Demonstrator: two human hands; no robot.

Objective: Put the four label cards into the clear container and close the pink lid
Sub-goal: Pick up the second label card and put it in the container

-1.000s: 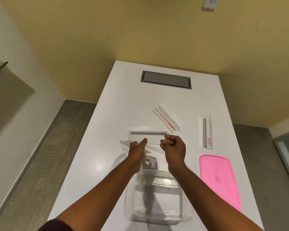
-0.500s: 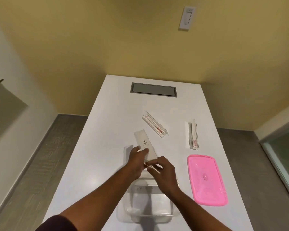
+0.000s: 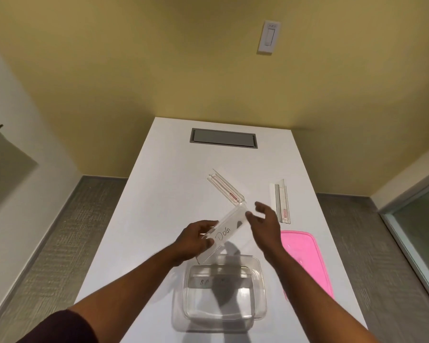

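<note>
My left hand point(image 3: 196, 240) grips the near end of a clear label card point(image 3: 227, 231) with "Dog" written on it, held tilted in the air above the table. My right hand point(image 3: 264, 220) is at the card's far end with fingers spread, touching its edge. Below them stands the clear container point(image 3: 258, 305), open, with one label card point(image 3: 218, 280) lying inside it. The pink lid point(image 3: 307, 258) lies flat to the right of the container. Two more label cards rest further back: one slanted point(image 3: 227, 186), one straight point(image 3: 282, 201).
The white table point(image 3: 159, 206) has a grey recessed hatch point(image 3: 223, 138) at its far end, against a yellow wall with a white switch point(image 3: 269, 37). Grey floor lies on both sides, and a glass panel point(image 3: 421, 231) stands at the right.
The "Dog" card has been lifted off the table and swung round in the air. My right hand has opened and shifted to the card's far end. The view has tilted upward.
</note>
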